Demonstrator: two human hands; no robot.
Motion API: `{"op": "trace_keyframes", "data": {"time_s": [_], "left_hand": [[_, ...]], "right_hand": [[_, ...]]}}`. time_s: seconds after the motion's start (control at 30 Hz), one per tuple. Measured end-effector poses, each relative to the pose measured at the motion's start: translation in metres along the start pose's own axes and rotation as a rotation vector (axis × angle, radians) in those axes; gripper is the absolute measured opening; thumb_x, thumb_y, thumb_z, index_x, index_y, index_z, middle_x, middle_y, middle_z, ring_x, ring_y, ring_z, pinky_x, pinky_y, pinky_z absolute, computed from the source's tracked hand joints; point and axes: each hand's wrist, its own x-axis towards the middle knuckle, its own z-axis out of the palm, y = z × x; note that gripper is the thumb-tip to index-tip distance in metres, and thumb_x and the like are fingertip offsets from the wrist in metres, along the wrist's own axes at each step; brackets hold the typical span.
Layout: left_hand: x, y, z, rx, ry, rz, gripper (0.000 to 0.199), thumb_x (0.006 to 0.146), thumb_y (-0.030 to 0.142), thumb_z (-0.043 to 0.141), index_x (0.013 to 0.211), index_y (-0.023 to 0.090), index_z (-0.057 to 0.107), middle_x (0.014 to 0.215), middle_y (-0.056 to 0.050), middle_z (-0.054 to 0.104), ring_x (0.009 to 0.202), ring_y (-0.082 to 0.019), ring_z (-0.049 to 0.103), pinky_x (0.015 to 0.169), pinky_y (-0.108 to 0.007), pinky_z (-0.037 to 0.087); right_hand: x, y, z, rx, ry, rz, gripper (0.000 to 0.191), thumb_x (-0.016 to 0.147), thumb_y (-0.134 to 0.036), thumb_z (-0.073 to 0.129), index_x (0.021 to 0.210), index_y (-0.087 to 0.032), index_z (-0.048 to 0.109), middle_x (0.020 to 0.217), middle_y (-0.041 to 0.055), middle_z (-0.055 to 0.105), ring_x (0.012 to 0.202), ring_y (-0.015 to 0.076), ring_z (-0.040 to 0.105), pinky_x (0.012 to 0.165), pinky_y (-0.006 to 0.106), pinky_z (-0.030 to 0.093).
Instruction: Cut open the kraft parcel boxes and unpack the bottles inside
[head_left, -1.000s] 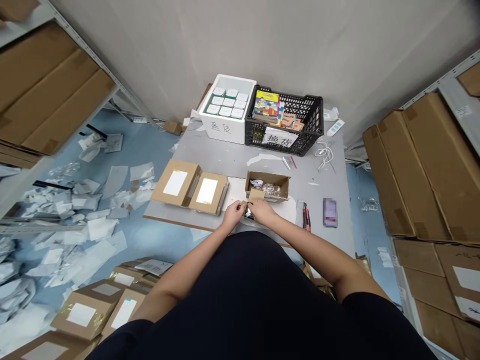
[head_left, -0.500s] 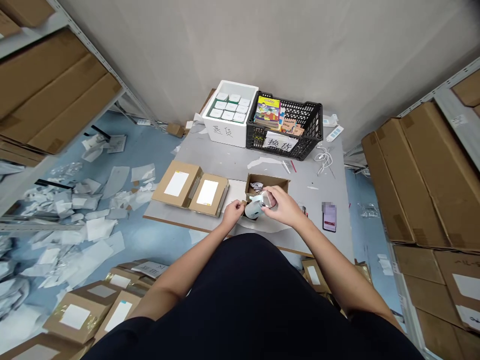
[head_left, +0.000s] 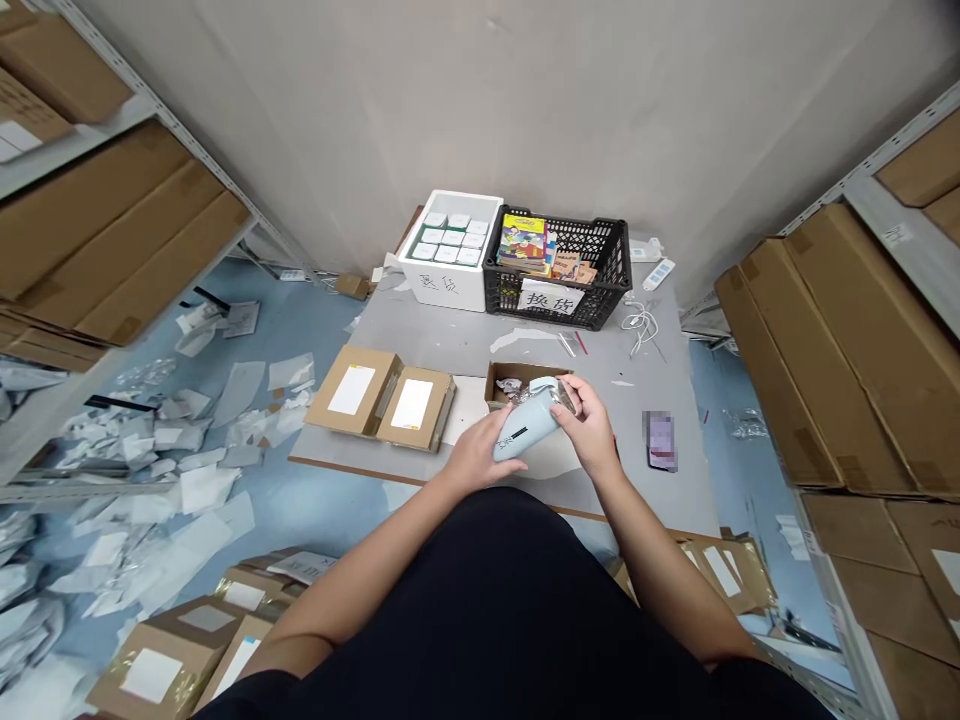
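A pale blue bottle (head_left: pixel 525 428) with dark lettering lies tilted between my two hands, above the front of the table. My left hand (head_left: pixel 480 450) is wrapped round its lower end, thumb stretched along the near side. At the upper end, my right hand (head_left: pixel 590 420) grips the shiny cap (head_left: pixel 561 397). Right behind the bottle stands an open cardboard box (head_left: pixel 496 374) with crumpled paper (head_left: pixel 510 387) inside; the bottle and my hands hide part of it.
Two labelled cartons (head_left: pixel 412 402) sit left on the table. Behind stand a white foam box (head_left: pixel 450 290) of small boxes and a black crate (head_left: pixel 611 290) with books. A phone (head_left: pixel 661 440) lies right. Loaded shelves flank both sides; paper litters the left floor.
The bottle has come up out of the area by the box and turned so its lettering shows. My left hand has moved from the box flap onto the bottle's lower end.
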Motion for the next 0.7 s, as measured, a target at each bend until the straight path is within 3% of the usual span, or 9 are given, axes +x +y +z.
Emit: {"op": "trace_keyframes", "data": {"time_s": [0.1,0.17,0.23,0.33,0.4,0.47,0.6,0.67,0.7], "left_hand": [[0.005,0.016,0.002,-0.154,0.012,-0.121,0.089,0.068,0.056,0.074,0.142,0.024,0.036,0.139,-0.012,0.049,0.126,-0.034,0.047,0.107,-0.045,0.038],[0.006,0.022,0.002,-0.372,-0.021,-0.190,0.090,0.065,0.059,0.075,0.139,0.024,0.039,0.133,-0.012,0.053,0.122,-0.034,0.051,0.102,-0.045,0.043],[0.005,0.026,-0.001,-0.661,-0.184,-0.253,0.092,0.064,0.068,0.071,0.137,0.022,0.039,0.126,-0.013,0.057,0.113,-0.033,0.058,0.093,-0.044,0.049],[0.003,0.029,-0.002,-1.048,-0.477,-0.344,0.094,0.066,0.080,0.059,0.136,0.020,0.040,0.117,-0.017,0.062,0.094,-0.033,0.066,0.076,-0.045,0.054],[0.002,0.029,0.000,-1.161,-0.529,-0.368,0.095,0.066,0.084,0.054,0.134,0.018,0.043,0.115,-0.019,0.062,0.090,-0.034,0.067,0.073,-0.046,0.054],[0.004,0.027,0.004,-1.100,-0.424,-0.353,0.091,0.066,0.080,0.059,0.130,0.017,0.047,0.119,-0.019,0.061,0.098,-0.035,0.064,0.079,-0.046,0.052],[0.009,0.027,0.007,-0.693,-0.075,-0.297,0.083,0.058,0.054,0.083,0.128,0.022,0.050,0.128,-0.011,0.057,0.119,-0.034,0.052,0.099,-0.043,0.043],[0.008,0.030,0.005,-0.711,-0.065,-0.299,0.081,0.059,0.050,0.084,0.128,0.022,0.051,0.127,-0.011,0.058,0.118,-0.032,0.053,0.098,-0.042,0.042],[0.007,0.032,0.003,-0.814,-0.129,-0.311,0.078,0.063,0.053,0.081,0.128,0.021,0.051,0.124,-0.012,0.059,0.113,-0.031,0.056,0.094,-0.042,0.045]], "right_hand": [[-0.002,0.004,0.005,0.146,-0.006,0.079,0.056,0.083,-0.057,0.057,0.126,-0.024,0.048,0.126,0.0101,0.058,0.112,0.0264,0.057,0.092,0.039,0.049],[-0.004,0.006,0.004,0.216,-0.069,0.125,0.063,0.086,-0.064,0.047,0.134,-0.025,0.041,0.129,0.0110,0.057,0.111,0.0260,0.059,0.089,0.039,0.050],[-0.006,0.008,0.003,0.278,-0.161,0.169,0.069,0.086,-0.071,0.039,0.138,-0.026,0.039,0.128,0.0120,0.058,0.108,0.0265,0.060,0.084,0.040,0.052],[-0.010,0.009,0.002,0.386,-0.274,0.214,0.072,0.080,-0.075,0.046,0.132,-0.025,0.047,0.119,0.0129,0.064,0.104,0.0291,0.061,0.076,0.043,0.054],[-0.010,0.009,0.006,0.460,-0.280,0.238,0.067,0.078,-0.071,0.055,0.125,-0.024,0.052,0.112,0.0126,0.066,0.100,0.0305,0.062,0.071,0.044,0.055],[-0.008,0.007,0.012,0.518,-0.203,0.253,0.060,0.078,-0.063,0.060,0.122,-0.023,0.054,0.109,0.0119,0.067,0.099,0.0303,0.063,0.072,0.043,0.056],[-0.003,0.000,0.015,0.587,-0.004,0.240,0.052,0.078,-0.049,0.068,0.121,-0.026,0.053,0.115,0.0073,0.066,0.106,0.0262,0.062,0.086,0.041,0.054],[-0.003,-0.003,0.011,0.668,-0.029,0.265,0.051,0.076,-0.047,0.072,0.119,-0.027,0.054,0.115,0.0062,0.067,0.107,0.0255,0.062,0.090,0.042,0.052],[-0.003,-0.005,0.007,0.721,-0.076,0.289,0.052,0.074,-0.048,0.073,0.118,-0.026,0.055,0.113,0.0066,0.067,0.106,0.0261,0.062,0.091,0.043,0.052]]}}
